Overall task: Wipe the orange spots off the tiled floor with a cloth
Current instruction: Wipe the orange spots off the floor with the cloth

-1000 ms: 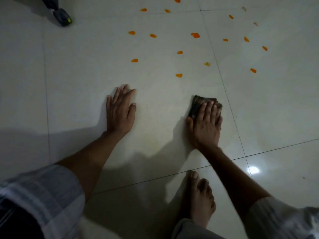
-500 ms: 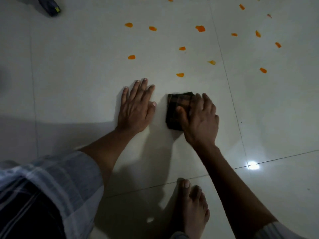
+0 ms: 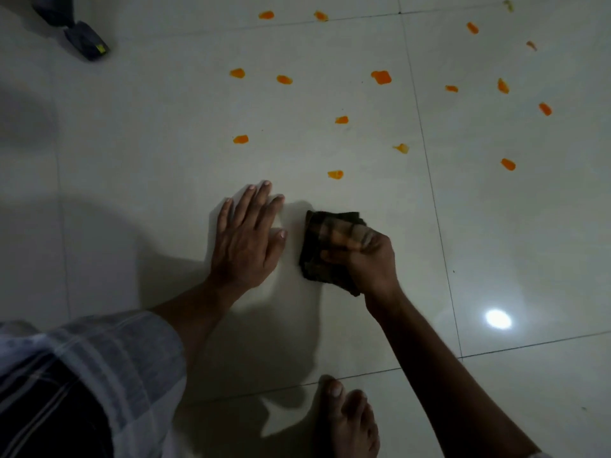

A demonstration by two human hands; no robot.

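Note:
A folded dark checked cloth [image 3: 325, 233] is at the middle of the pale tiled floor [image 3: 165, 143]. My right hand [image 3: 367, 256] grips it, fingers curled around its right side and thumb on its lower edge. My left hand [image 3: 246, 236] lies flat on the floor just left of the cloth, fingers straight and pointing away from me. Several orange spots are scattered on the tiles beyond the hands; the nearest orange spot [image 3: 335, 174] is just above the cloth, and a larger orange spot [image 3: 381, 77] lies farther away.
A dark object [image 3: 86, 41] lies on the floor at the far left. My bare foot [image 3: 347, 421] stands at the bottom, below the right arm. A bright light reflection [image 3: 498, 319] shows on the tile at right. My striped sleeve [image 3: 99, 368] fills the lower left.
My right hand slid the cloth left toward my left hand, then went from pressing flat on it to gripping it with curled fingers. My left hand stayed flat on the floor.

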